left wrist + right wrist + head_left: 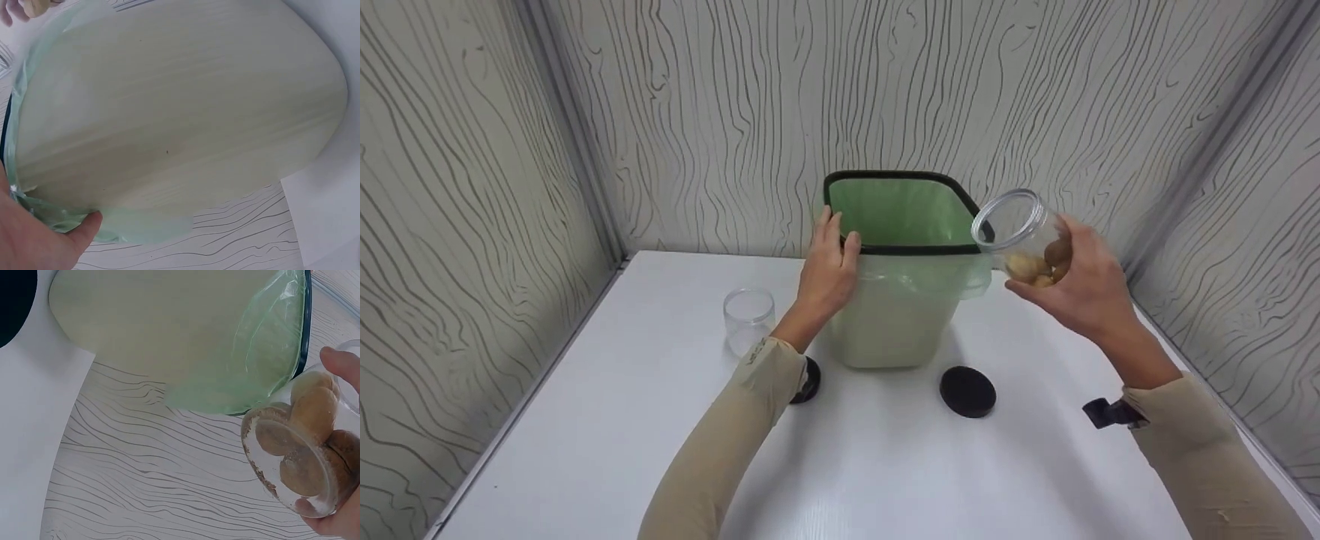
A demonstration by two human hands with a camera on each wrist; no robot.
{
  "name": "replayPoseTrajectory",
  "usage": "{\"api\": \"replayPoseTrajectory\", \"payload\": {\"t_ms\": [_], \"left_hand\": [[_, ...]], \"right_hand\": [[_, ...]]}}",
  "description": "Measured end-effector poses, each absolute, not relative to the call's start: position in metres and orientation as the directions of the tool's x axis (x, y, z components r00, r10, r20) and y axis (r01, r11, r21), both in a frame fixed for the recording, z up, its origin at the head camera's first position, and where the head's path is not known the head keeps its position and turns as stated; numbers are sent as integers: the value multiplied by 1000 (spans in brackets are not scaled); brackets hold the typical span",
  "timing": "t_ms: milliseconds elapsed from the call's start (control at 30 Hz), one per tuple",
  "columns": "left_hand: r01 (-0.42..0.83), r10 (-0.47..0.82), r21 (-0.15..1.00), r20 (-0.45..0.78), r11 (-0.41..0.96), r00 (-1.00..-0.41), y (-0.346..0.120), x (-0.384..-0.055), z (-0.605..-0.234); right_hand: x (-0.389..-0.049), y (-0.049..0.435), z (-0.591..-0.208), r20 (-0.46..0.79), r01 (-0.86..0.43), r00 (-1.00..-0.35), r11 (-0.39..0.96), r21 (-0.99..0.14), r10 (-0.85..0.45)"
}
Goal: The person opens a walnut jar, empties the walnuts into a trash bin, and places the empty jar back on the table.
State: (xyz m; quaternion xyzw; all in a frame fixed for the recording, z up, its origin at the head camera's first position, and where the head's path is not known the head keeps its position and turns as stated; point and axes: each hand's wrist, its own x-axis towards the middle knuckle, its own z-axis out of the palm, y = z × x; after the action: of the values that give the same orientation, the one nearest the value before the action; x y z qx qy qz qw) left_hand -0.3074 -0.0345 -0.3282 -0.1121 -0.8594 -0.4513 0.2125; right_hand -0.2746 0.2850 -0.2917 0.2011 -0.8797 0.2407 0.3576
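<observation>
My left hand (829,274) rests on the front left corner of a pale trash bin (889,322), its fingers straight along the dark rim (919,250). In the left wrist view its thumb (87,228) lies against the folded-over green liner bag (146,225). Right of the bin, my right hand (1084,281) grips a clear jar (1020,232) round its side. The jar is lidless and tilted, its mouth toward the bin's right rim. Several round brown nuts (315,410), walnut-like, lie inside it, with brown crumbs along the base.
A second clear jar (748,319) stands upright left of the bin. One black lid (968,391) lies in front of the bin; another black lid (810,381) is partly hidden by the left sleeve. Wood-grain panels (720,112) enclose the white table (585,420).
</observation>
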Motion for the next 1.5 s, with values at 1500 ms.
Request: {"api": "replayPoseTrajectory", "payload": {"t_ms": [1500], "left_hand": [[381,-10,709,480,594,-877,-33,-307,-328]], "right_hand": [[-303,283,-246,637,-384,-656,905,182,-406]]}}
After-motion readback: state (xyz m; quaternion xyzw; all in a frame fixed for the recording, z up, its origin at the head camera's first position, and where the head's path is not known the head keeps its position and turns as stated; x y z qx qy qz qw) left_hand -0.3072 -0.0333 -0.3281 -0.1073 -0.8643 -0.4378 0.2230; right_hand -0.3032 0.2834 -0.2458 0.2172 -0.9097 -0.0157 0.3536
